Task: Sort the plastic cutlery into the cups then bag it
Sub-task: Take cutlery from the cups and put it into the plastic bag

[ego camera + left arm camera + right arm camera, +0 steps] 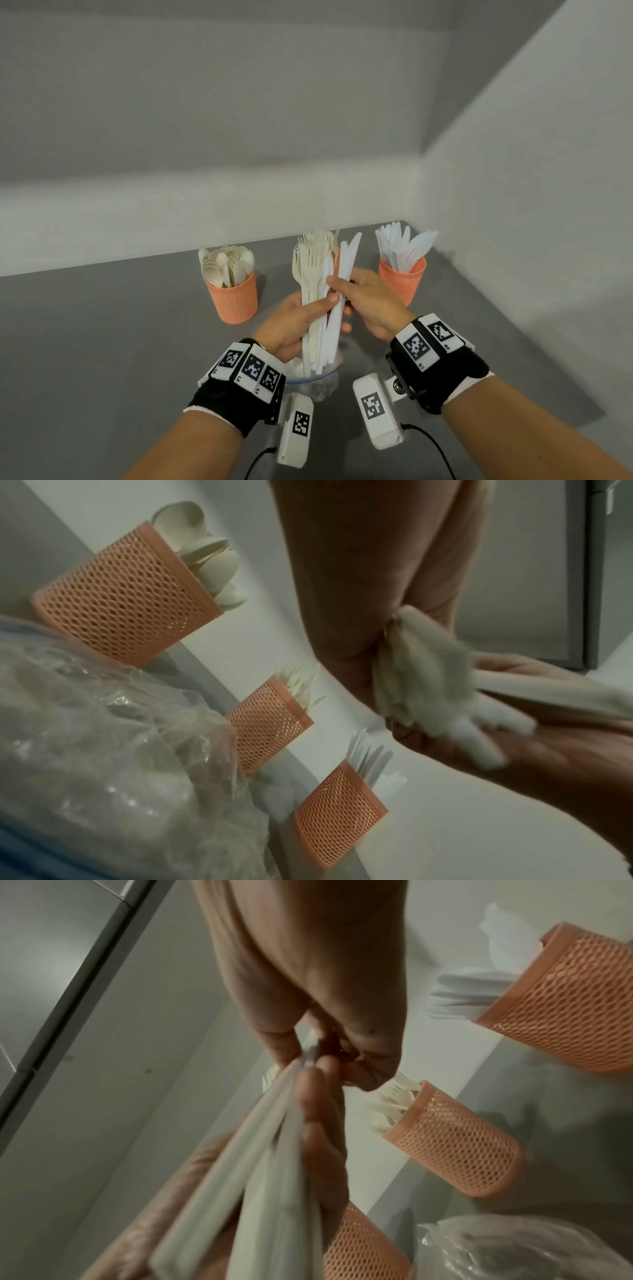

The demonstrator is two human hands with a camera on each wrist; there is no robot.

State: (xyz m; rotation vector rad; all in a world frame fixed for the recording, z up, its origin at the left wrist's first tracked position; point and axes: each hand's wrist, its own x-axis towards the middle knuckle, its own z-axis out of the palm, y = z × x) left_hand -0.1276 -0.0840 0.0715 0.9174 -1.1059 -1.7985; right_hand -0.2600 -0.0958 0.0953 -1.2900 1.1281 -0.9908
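Observation:
My left hand (303,317) grips an upright bundle of cutlery (317,270), cream forks mixed with white knives, above a clear plastic bag (313,375). The thumb crosses the front of the bundle. My right hand (339,283) pinches one white knife (347,260) at the bundle's right edge. In the right wrist view the fingertips (310,1066) close on that knife's thin edge, with the bundle (267,1177) below. The handle ends (445,696) lie across my left palm. Three orange mesh cups stand behind: spoons (233,296), forks (270,723) mostly hidden in the head view, knives (403,278).
A grey table (102,342) meets white walls at the back and right, with the knife cup close to the right wall. The crumpled bag (103,750) lies on the table just in front of the cups. Cables run from both wrist cameras toward me.

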